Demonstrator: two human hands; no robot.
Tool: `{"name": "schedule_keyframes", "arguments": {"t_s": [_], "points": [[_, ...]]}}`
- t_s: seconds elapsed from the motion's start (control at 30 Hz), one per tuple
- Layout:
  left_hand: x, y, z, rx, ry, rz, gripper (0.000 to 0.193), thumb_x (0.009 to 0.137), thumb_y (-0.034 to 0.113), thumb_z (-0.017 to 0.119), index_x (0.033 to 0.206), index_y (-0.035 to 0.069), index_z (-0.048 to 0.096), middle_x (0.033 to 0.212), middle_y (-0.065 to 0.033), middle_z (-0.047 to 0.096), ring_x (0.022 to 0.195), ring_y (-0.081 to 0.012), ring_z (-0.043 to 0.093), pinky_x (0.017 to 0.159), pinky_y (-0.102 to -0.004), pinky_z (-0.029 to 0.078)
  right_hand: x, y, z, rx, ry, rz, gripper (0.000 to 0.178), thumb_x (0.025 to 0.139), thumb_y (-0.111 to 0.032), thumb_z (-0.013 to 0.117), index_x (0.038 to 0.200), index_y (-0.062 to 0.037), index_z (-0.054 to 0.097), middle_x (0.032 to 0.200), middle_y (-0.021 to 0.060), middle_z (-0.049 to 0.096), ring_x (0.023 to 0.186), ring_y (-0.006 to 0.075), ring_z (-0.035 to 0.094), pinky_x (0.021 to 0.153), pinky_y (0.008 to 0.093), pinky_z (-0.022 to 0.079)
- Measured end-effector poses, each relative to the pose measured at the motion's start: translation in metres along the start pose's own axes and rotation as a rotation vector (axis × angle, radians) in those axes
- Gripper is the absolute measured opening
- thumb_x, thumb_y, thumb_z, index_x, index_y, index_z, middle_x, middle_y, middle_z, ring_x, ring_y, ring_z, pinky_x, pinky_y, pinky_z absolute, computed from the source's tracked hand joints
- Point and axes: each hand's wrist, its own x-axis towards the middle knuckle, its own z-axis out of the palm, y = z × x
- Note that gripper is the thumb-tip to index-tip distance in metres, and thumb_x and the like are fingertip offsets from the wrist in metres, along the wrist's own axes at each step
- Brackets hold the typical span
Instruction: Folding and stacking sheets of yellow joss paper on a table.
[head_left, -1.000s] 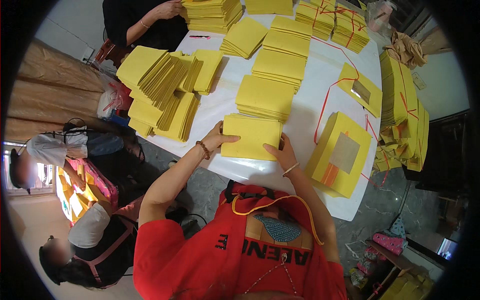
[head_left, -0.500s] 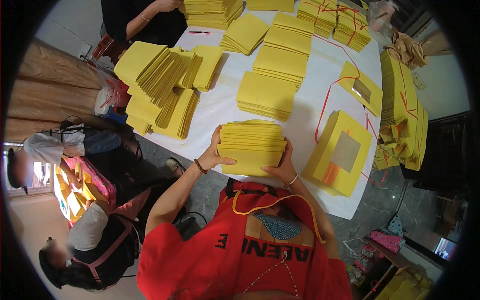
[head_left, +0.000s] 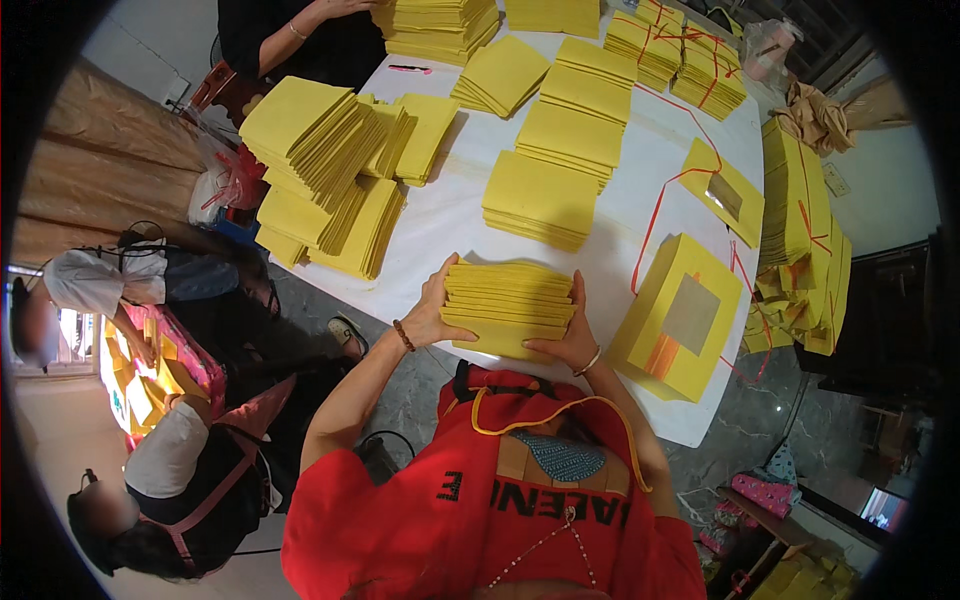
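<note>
Yellow bundle [head_left: 508,312] is held end to end between left fingers [head_left: 460,333] and right fingers [head_left: 545,347]; white surface [head_left: 440,222] is seen beyond them. Judged light, papery, stiff when squeezed; loose layers may slide, so both ends are best clamped evenly.

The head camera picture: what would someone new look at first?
Probably the yellow bundle at the near edge of the white table, held between the left hand and right hand. Then perhaps the bright red top below it, or the big yellow block with a grey panel, on the table's right side.
</note>
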Motion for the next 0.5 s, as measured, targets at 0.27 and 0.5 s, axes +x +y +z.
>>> {"name": "schedule_keyframes", "arguments": {"t_s": [0.27,0.5], "points": [[-0.017,0.0,0.013,-0.257,0.064,-0.02,0.127,0.05,0.031,0.087,0.141,0.002,0.003,0.132,-0.0232,0.032,0.122,-0.0365,0.032,0.103,-0.0423,0.027,-0.012,0.0,0.003,0.106,-0.016,0.125,0.123,0.054,-0.007,0.085,0.142,-0.011,-0.003,0.128,0.0112,0.036,0.118,0.0234,0.04,0.098,0.035,0.036],[0.013,0.011,-0.003,0.031,-0.043,0.047,0.115,0.049,0.029,0.087,0.138,0.003,0.018,0.134,-0.0189,0.035,0.124,-0.0348,0.033,0.104,-0.0396,0.028,0.003,-0.018,-0.001,-0.02,-0.051,-0.015,0.116,0.054,-0.01,0.086,0.14,-0.0061,0.009,0.129,0.0109,0.036,0.118,0.022,0.04,0.098,0.0341,0.037]]}}
